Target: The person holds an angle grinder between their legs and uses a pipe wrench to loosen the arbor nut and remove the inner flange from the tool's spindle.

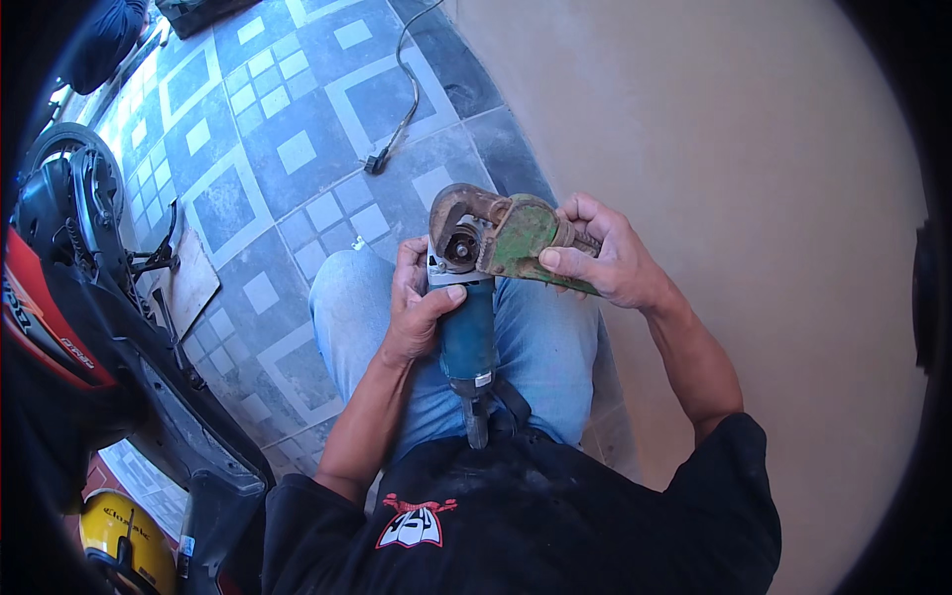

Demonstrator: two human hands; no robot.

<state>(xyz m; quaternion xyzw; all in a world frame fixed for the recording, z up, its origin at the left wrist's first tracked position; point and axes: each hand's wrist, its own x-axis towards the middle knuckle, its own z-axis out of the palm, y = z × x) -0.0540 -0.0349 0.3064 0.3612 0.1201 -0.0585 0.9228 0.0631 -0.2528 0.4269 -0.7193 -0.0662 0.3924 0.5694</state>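
Observation:
Upright between my knees stands a teal angle grinder (466, 332), its spindle end at the top and its cord end toward my shirt. My left hand (415, 312) is wrapped round the grinder near its metal gear head, thumb across the front. A worn green pipe wrench (524, 234) with a rusty brown hooked jaw lies across the grinder's head, the jaw curving round the dark round spindle part (461, 248). My right hand (613, 256) grips the wrench by its right end, thumb on top. Whether the jaw bites on the spindle part, I cannot tell.
A power cord with a black plug (375, 162) lies on the patterned tile floor (223, 203) ahead. At left stands a black and red motorbike (149, 367), with a yellow helmet (127, 540) near it. A beige wall (734, 149) rises on my right.

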